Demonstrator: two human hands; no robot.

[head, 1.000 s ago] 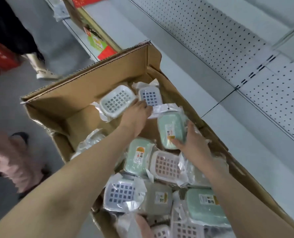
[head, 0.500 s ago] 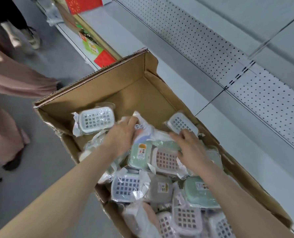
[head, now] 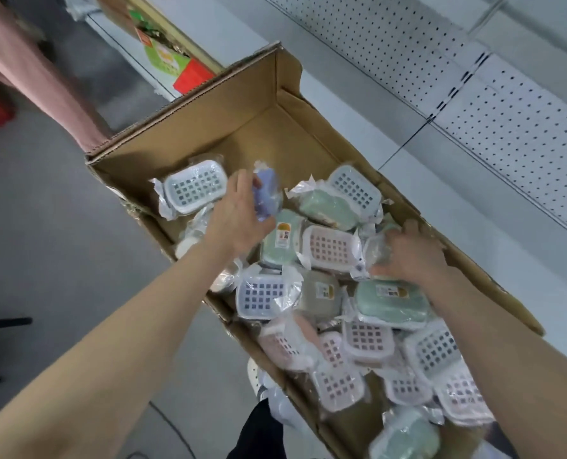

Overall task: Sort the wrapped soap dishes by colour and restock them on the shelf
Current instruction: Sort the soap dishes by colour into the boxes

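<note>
Lifting: L grip (head: 239, 223) has pulled blue dish (head: 266, 194) up frm box (head: 242, 127), pinching it; R grip (head: 408, 256) clasps pale dish (head: 376, 250) beneath it, so colour sort's underway.

from here the blue soap dish (head: 266, 197) in the left hand (head: 239, 220) is smeared by motion blur; i can't make out its grid or wrap. the right hand (head: 411, 256) has fingertips buried among the wrapped dishes (head: 328, 248), and i can't tell whether it grips one. the sticker (head: 283, 234) print is too small to read. the cardboard box (head: 209, 127) runs off the bottom edge, and the left edge crops a person in pink (head: 27, 67).
</note>
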